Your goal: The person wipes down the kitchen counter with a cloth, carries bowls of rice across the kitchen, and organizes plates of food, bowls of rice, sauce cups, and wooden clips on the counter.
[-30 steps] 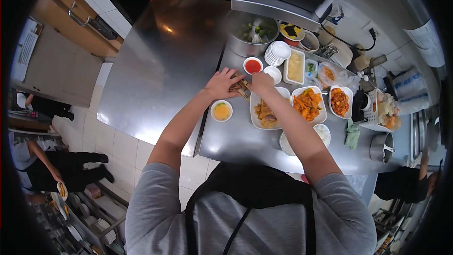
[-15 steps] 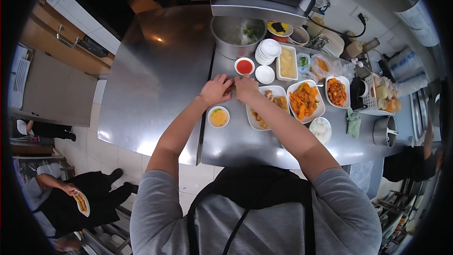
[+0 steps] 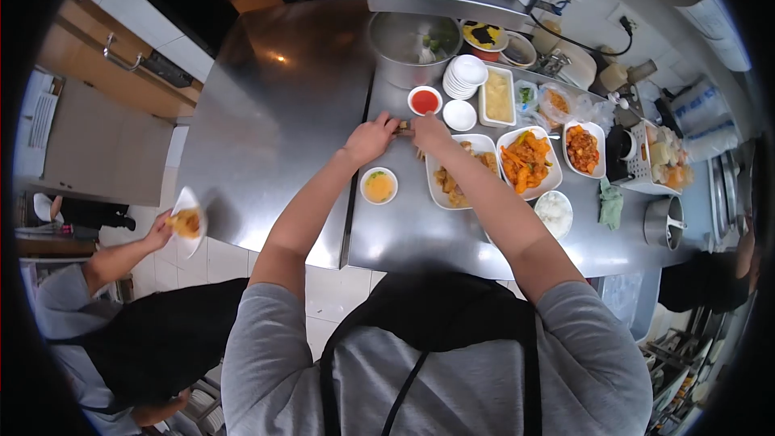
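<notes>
My left hand [image 3: 374,137] and my right hand [image 3: 430,135] are close together over the steel counter, fingers closed on a small brown item [image 3: 402,127] whose kind I cannot make out. Just beyond them is a dish of red sauce [image 3: 425,100], with a small white dish [image 3: 459,115] beside it. A white bowl of yellow liquid with green bits [image 3: 379,186] stands nearer me. Under my right forearm sits a white plate of brown fried pieces [image 3: 452,182], partly hidden. To its right are a plate of orange-glazed food [image 3: 526,161] and a bowl of white rice [image 3: 554,215].
A metal pot [image 3: 412,60], stacked small dishes [image 3: 464,74] and a tray of pale yellow food [image 3: 496,97] line the back. Red-sauced food [image 3: 583,150] and a green cloth [image 3: 610,203] lie right. At left, a co-worker's hand holds a white plate of food [image 3: 188,224].
The co-worker at left has come closer, and a plate in their hand is now beside the counter's left edge. My hands stay together, with the brown item showing more between them.
</notes>
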A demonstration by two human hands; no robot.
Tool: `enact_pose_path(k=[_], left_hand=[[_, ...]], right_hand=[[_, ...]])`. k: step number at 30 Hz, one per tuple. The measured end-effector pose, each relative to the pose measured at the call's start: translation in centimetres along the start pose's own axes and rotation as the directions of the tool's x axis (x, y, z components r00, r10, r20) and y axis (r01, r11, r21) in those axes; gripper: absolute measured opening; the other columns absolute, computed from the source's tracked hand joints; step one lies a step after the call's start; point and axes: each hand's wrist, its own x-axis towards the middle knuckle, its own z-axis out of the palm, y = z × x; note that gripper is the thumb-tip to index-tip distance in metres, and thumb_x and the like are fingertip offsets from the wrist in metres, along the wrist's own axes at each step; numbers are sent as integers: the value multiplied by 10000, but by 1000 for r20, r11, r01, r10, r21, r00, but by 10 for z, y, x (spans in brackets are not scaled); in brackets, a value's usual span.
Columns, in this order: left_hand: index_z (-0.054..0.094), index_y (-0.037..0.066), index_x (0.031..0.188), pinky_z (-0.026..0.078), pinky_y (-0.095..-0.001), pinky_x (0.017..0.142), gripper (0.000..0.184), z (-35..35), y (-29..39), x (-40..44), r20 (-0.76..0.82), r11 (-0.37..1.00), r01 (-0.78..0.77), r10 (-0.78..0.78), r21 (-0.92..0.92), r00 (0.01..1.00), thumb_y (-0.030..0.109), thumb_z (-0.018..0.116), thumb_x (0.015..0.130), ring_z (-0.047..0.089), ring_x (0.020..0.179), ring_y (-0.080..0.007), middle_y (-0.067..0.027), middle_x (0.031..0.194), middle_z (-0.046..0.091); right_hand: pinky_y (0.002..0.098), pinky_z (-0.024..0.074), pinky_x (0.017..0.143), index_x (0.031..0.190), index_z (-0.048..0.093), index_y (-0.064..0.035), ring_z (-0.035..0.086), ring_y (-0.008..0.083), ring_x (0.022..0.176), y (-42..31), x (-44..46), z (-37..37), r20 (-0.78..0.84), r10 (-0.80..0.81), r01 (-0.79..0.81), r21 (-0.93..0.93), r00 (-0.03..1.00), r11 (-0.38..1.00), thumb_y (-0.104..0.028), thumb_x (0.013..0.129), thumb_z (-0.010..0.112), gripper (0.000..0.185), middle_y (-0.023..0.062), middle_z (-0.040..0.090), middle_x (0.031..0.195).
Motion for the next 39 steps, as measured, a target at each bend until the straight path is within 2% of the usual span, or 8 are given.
enact_pose_path(k=[4, 12, 17, 20, 22, 23, 28, 39], left_hand=[[461, 73, 992, 484, -388, 648, 208, -11, -4, -10, 7, 998, 57, -57, 25, 998, 140, 476, 795, 581, 761, -302, -144, 952, 466], [476, 52, 983, 496, -369, 606, 212, -17, -10, -24, -103, 969, 222, -211, 112, 972, 142, 486, 791, 583, 721, -297, -136, 933, 462], [468, 95, 1019, 473, -417, 584, 243, -56, 40, -58, -337, 938, 209, -298, -276, 893, 163, 521, 792, 558, 662, -344, -148, 933, 464], [477, 107, 1044, 462, -428, 633, 256, -60, 102, -94, -112, 911, 284, -330, -300, 937, 210, 493, 811, 535, 780, -359, -158, 976, 481], [459, 71, 1101, 468, -424, 651, 332, -8, 113, -120, -137, 949, 162, -205, -272, 969, 188, 505, 794, 542, 778, -359, -175, 935, 499], [464, 54, 1071, 469, -431, 642, 327, -34, 140, -118, 14, 860, 351, -373, -371, 928, 173, 527, 773, 541, 762, -369, -178, 928, 497], [436, 25, 1052, 459, -462, 618, 310, 1, 162, -110, 15, 789, 530, -553, -312, 833, 148, 510, 778, 539, 711, -401, -216, 951, 466], [468, -36, 1020, 460, -435, 646, 322, 6, 179, -66, -263, 847, 482, -528, -223, 807, 94, 544, 734, 543, 737, -390, -232, 934, 487]], right_hand=[[385, 469, 675, 742, 605, -47, 580, 295, 755, 29, 40, 44, -28, -94, 91, -88, 995, 992, -137, 607, 633, 165, 136, 602, 755], [350, 462, 607, 707, 597, -59, 592, 270, 658, 12, 11, 5, -85, 15, 2, 197, 996, 980, -120, 611, 670, 135, 125, 596, 655], [348, 461, 618, 723, 612, -87, 591, 267, 666, 23, 12, 10, -59, -56, 64, 154, 997, 986, -170, 660, 617, 104, 115, 600, 674], [353, 456, 644, 802, 609, -86, 590, 265, 720, 48, 26, 40, -112, -83, 114, 306, 990, 945, -196, 653, 612, 185, 118, 606, 746], [381, 448, 684, 871, 595, -87, 574, 297, 793, 19, -7, -10, -41, -37, 43, 169, 998, 985, -243, 652, 632, 271, 131, 601, 811], [379, 446, 705, 849, 593, -102, 561, 304, 828, 15, -13, -19, -68, 7, 6, 186, 998, 982, -257, 662, 632, 246, 125, 589, 871], [378, 439, 739, 881, 597, -102, 551, 279, 861, 12, -71, -69, -134, -21, 51, 227, 991, 973, -236, 710, 598, 217, 119, 573, 886], [347, 443, 756, 918, 618, -105, 560, 275, 861, 127, -255, -114, -414, 123, 55, 394, 902, 917, -221, 728, 590, 224, 123, 594, 910]])
